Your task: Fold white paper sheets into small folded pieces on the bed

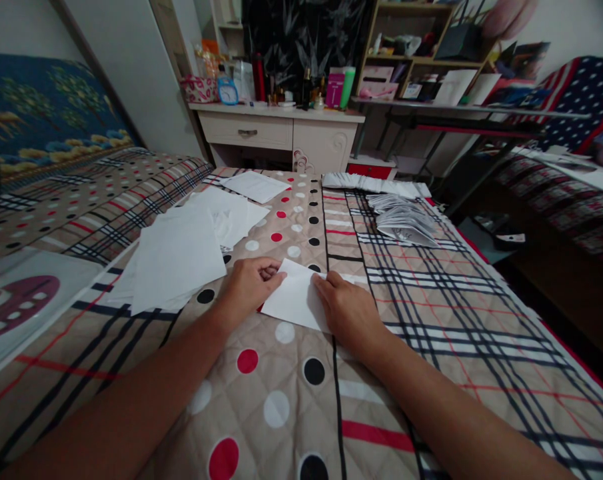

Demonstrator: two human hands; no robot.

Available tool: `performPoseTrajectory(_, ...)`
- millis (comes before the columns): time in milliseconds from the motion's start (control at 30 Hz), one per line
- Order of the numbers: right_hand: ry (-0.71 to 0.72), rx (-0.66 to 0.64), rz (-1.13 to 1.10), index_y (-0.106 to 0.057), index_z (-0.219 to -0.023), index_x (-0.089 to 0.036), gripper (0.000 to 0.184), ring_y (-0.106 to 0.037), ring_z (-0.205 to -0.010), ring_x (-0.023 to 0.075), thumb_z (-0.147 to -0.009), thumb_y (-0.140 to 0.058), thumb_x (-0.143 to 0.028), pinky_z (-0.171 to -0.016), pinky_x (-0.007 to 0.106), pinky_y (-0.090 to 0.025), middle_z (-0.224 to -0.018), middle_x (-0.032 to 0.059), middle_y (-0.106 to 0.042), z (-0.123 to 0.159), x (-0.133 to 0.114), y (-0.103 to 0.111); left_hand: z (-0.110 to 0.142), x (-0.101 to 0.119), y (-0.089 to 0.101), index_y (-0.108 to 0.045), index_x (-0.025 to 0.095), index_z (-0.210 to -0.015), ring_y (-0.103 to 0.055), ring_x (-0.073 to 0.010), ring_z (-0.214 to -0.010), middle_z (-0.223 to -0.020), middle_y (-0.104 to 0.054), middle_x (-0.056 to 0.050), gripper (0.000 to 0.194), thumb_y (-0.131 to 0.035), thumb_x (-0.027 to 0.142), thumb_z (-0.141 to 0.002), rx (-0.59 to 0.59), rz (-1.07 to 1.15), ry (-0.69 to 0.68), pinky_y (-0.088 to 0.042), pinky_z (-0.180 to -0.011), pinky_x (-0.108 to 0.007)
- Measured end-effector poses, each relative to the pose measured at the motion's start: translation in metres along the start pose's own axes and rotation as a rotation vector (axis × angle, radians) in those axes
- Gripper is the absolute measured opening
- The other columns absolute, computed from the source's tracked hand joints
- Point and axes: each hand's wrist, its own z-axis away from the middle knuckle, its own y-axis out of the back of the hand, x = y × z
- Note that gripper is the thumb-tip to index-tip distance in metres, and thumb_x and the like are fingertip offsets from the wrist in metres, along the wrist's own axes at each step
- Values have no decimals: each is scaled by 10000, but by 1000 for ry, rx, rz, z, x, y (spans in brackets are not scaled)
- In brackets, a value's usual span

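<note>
Between my two hands is a folded sheet of white paper (297, 297), held low over the patterned bedspread (276, 407). My left hand (251, 283) is closed on its left edge, thumb on top and fingers curled beneath. On the right side, my right hand (348, 307) grips the paper, with thumb and fingertips near its upper right; the undersides of the fingers are hidden. Left of my hands lies a spread pile of white sheets (181, 253). Over to the far right sits a fanned stack of folded papers (404, 220), one with handwriting.
A long white paper bundle (374, 183) lies behind the folded stack. One more loose sheet (256, 186) is at the back of the bed. A plastic-looking bag with a purple print (21, 300) rests at left. Beyond stand a white dresser (276, 127) and a desk (471, 110).
</note>
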Motion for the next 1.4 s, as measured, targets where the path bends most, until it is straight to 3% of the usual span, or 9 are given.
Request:
performPoseTrajectory(233, -4, 27, -26, -531, -1267, -212, 360, -647, -792, 192, -975, -320, -216, -599, 279, -396, -1030, 85, -623, -1, 2, -5, 3, 5, 2, -732, 149, -834, -491, -91, -542, -666, -642, 1, 187, -722, 292, -714, -49, -114, -133, -373, -480, -196)
performPoseTrajectory(467, -6, 27, -28, -547, -1247, -221, 350, -644, -773, 197, -965, -342, -204, -576, 289, -367, -1014, 78, -628, -1, 2, -5, 5, 7, 1, -693, 155, -755, -479, -84, -560, -695, -615, 3, 68, -714, 218, -745, 16, -190, -344, -368, -513, -203)
performPoseTrajectory(600, -8, 29, -34, -548, -1242, -221, 345, -639, -758, 196, -956, -357, -193, -569, 291, -350, -1014, 76, -629, -1, 2, -5, 6, 9, 1, -685, 158, -767, -479, -82, -562, -725, -623, 1, 60, -717, 206, -749, 18, -197, -384, -371, -528, -207)
performPoseTrajectory(933, -16, 75, -112, -613, -1173, -223, 319, -619, -711, 174, -933, -406, -187, -562, 285, -318, -961, 62, -642, -2, 5, -7, 6, 5, 2, -673, 155, -751, -443, -93, -564, -655, -567, 17, 95, -703, 245, -752, -57, -253, -316, -331, -529, -219)
performPoseTrajectory(1067, -51, 207, -276, -680, -1072, -247, 266, -621, -781, 164, -912, -470, -216, -608, 269, -364, -975, 38, -641, -5, 15, -9, 5, 5, 2, -617, 153, -643, -396, -85, -535, -592, -509, 38, 178, -687, 274, -753, -72, -229, -230, -293, -503, -217)
performPoseTrajectory(1167, -93, 345, -334, -679, -1106, -227, 268, -620, -886, 184, -882, -533, -255, -652, 267, -393, -1080, 55, -642, -10, 26, -6, 3, 5, 1, -562, 150, -559, -354, -79, -511, -538, -436, 52, 251, -675, 275, -746, -73, -164, -169, -260, -478, -216)
performPoseTrajectory(1233, -84, 364, -358, -685, -1108, -219, 282, -623, -879, 197, -862, -567, -287, -657, 276, -399, -1055, 56, -670, -14, 32, -4, 0, 5, 1, -561, 149, -540, -351, -78, -503, -521, -423, 53, 263, -676, 277, -738, -86, -121, -151, -252, -470, -216)
performPoseTrajectory(1333, -61, 280, -508, -734, -946, -205, 201, -624, -747, 182, -831, -588, -282, -619, 273, -396, -879, 38, -716, -20, 37, -3, -4, 8, 2, -682, 150, -741, -470, -98, -551, -612, -563, 27, 161, -710, 306, -716, -72, 51, -108, -330, -495, -209)
performPoseTrajectory(1400, -95, 204, -738, -718, -778, -177, 178, -589, -608, 150, -819, -579, -281, -547, 252, -379, -707, 27, -695, -23, 36, -3, -6, 11, 4, -690, 151, -1011, -582, -136, -660, -772, -664, -21, 359, -733, 335, -705, -25, 235, -54, -417, -555, -217)
